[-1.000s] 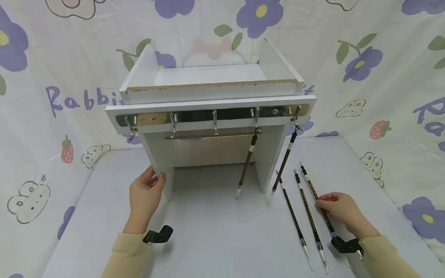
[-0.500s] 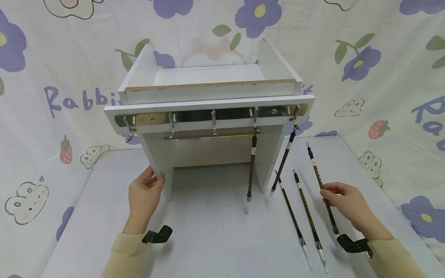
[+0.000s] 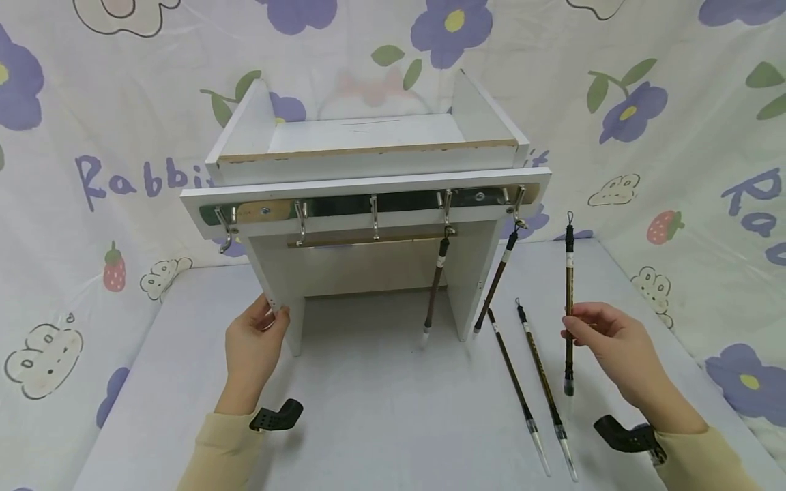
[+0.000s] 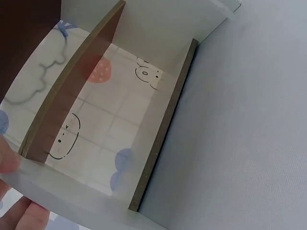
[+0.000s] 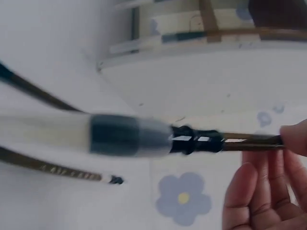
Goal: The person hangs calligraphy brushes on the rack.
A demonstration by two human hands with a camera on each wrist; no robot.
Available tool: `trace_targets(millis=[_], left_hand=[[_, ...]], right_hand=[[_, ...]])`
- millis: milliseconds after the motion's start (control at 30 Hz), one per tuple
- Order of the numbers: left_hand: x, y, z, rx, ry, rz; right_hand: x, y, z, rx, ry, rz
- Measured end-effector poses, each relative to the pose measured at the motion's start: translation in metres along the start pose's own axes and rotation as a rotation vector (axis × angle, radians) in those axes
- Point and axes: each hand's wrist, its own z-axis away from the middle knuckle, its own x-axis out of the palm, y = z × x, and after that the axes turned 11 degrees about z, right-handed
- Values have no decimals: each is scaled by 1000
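Observation:
My right hand [image 3: 620, 348] pinches a calligraphy brush [image 3: 569, 286] between thumb and fingers. The brush stands upright, hanging loop at the top; its pale bristles [image 5: 43, 133] show large in the right wrist view. My left hand [image 3: 254, 341] grips the front edge of the left side panel [image 3: 279, 286] of a white shelf [image 3: 381, 164]. A metal rail with several hooks [image 3: 376, 217] runs along the shelf's front. From its two rightmost hooks hang one brush [image 3: 437, 279] and another brush [image 3: 496, 283], both slanted. On the table lie a dark brush [image 3: 512, 382] and a patterned brush [image 3: 543, 382].
The white table [image 3: 381, 423] spreads under the shelf and out to both sides. A patterned cloth [image 3: 651, 136] with flowers and rabbits hangs behind and at the sides. Black wrist cameras sit at both cuffs. In the left wrist view, crossboards [image 4: 163, 129] span the shelf's side panels.
My right hand has lifted the brush off the table and tilted it upright, moving slightly up. The brush on the second hook from the right swings. The left hand keeps its grip.

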Motion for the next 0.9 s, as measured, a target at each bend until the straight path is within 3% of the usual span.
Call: trace_targets(millis=[300, 433, 900], left_hand=[[0, -1, 0, -2, 5, -8], [1, -1, -1, 0, 6, -11], [1, 0, -1, 16, 2, -11]], right_hand=[[2, -32, 11, -186, 43, -278], [6, -41, 13, -290, 44, -325], [28, -69, 14, -415, 49, -140]])
